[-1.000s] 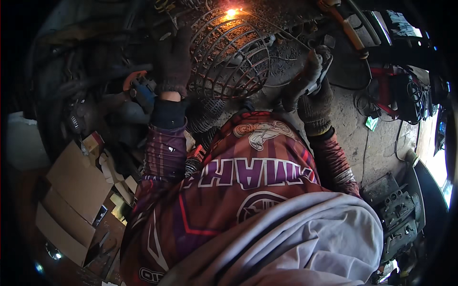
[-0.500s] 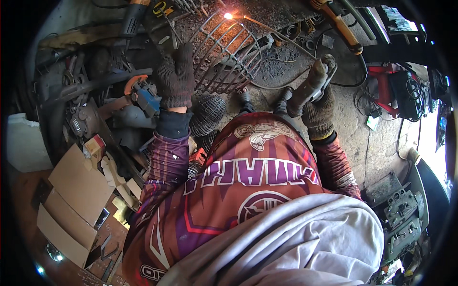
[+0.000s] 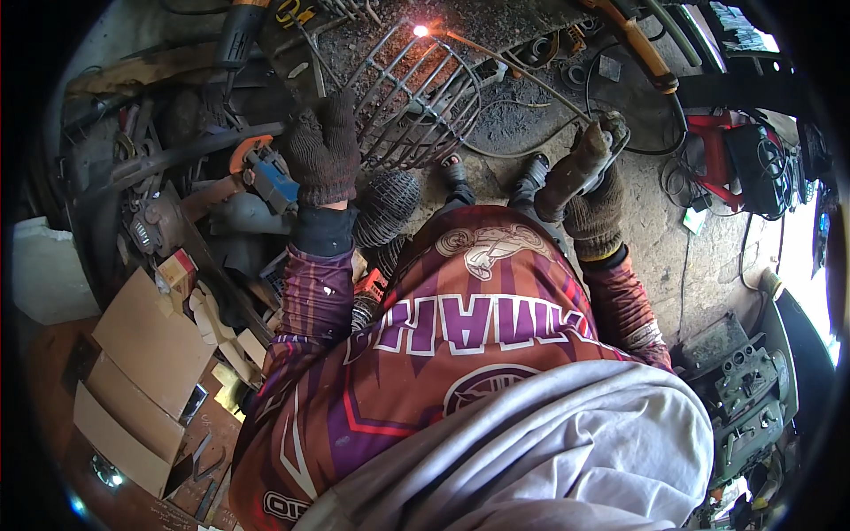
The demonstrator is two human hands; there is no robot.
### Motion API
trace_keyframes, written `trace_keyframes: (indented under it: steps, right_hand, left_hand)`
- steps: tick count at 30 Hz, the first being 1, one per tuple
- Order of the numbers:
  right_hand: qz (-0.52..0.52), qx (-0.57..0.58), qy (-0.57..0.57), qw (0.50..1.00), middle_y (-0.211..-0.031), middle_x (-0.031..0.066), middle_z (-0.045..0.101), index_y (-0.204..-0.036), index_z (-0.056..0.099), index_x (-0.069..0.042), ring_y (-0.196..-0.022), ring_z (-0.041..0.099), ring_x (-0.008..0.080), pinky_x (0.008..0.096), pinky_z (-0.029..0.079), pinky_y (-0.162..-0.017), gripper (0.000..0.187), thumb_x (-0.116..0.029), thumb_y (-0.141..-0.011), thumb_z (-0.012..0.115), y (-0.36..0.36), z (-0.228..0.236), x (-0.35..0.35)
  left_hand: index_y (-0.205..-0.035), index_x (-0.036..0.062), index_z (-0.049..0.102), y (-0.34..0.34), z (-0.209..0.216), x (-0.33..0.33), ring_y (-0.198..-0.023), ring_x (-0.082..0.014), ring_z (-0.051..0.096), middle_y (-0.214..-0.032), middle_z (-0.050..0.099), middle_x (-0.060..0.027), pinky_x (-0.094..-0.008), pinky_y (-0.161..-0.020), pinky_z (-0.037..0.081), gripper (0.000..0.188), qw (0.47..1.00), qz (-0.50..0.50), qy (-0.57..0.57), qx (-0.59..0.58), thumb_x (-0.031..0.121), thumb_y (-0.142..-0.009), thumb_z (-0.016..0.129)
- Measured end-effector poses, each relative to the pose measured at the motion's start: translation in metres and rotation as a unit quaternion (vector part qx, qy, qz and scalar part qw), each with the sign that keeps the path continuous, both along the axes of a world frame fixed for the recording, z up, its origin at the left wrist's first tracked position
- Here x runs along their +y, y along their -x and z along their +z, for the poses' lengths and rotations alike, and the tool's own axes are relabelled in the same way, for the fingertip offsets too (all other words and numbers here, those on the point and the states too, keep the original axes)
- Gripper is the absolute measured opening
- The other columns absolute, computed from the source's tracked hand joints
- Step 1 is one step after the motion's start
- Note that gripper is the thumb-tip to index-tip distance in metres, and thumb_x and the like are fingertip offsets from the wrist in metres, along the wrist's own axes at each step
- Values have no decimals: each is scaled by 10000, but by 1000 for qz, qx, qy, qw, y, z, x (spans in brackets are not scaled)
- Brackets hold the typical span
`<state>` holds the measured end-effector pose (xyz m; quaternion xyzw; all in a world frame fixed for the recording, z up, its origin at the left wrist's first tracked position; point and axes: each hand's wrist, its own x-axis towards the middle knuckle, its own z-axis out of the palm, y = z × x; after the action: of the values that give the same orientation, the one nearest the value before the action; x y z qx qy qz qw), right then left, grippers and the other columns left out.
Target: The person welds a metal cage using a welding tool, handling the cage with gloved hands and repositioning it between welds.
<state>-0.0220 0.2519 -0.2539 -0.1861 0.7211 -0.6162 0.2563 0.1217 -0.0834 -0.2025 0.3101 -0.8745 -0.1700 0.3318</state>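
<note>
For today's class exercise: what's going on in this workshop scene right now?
A person in knitted gloves is welding a wire basket. The left hand rests open against the basket's side, steadying it. The right hand has its grip closed on a welding holder, whose thin rod reaches to a bright spark at the basket's top.

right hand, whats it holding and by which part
The gloved right hand grips an electrode holder by its handle; its rod reaches the spark.
</note>
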Motion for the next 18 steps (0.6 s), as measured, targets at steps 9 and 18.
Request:
trace_keyframes:
  steps: [9, 18]
  right_hand:
    - [3, 20, -26, 999, -1221, 159, 633, -1302, 521, -6, -1137, 623, 265, 368, 476, -959, 601, -232, -797, 755, 0, 14, -4]
    - [10, 7, -22, 1000, -1174, 149, 651, -1264, 541, -13, -1095, 640, 254, 363, 490, -932, 584, -244, -779, 771, -1, 11, -5]
  left_hand:
    - [-894, 20, 746, 9, 5, 0, -768, -343, 696, -822, 721, -163, -425, -668, 503, 364, 991, 37, -113, 57, 383, -889, 714]
    - [-1072, -4, 708, 7, 9, 1, -933, -310, 693, -989, 730, -169, -390, -772, 491, 455, 992, 49, -111, -12, 426, -936, 646]
